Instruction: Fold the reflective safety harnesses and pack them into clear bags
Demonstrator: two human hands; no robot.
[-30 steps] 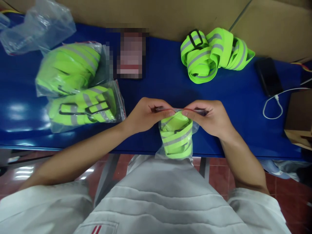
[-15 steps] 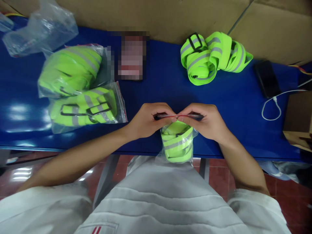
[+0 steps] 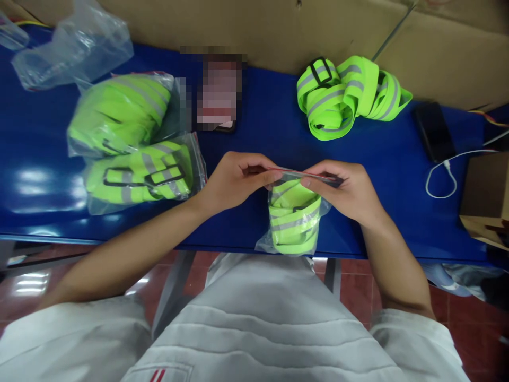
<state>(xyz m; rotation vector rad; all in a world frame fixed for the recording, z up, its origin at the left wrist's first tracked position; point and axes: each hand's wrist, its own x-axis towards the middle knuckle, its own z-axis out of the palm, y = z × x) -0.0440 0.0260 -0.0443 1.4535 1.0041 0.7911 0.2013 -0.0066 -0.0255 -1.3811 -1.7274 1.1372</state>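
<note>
A clear plastic bag (image 3: 296,220) with a coiled yellow-green reflective strap inside hangs from both hands near the table's front edge. My left hand (image 3: 242,179) pinches the left part of its red-lined top edge between thumb and fingers. On the right part of the same edge, my right hand (image 3: 342,188) is closed, its thumb on the near side. The bag's top looks flat and drawn together. Further back at the right lies a loose pile of strap (image 3: 350,95) with a black buckle.
Two bagged straps (image 3: 119,114) (image 3: 139,175) lie at the left, below a crumpled clear bag (image 3: 79,50). A pixelated item (image 3: 218,93) is at the back. A black device (image 3: 434,131) with a white cable and a cardboard box (image 3: 485,191) stand right.
Both hands have moved up and slightly away from my body with the bag. They are now a little further apart along its top edge, the left one higher.
</note>
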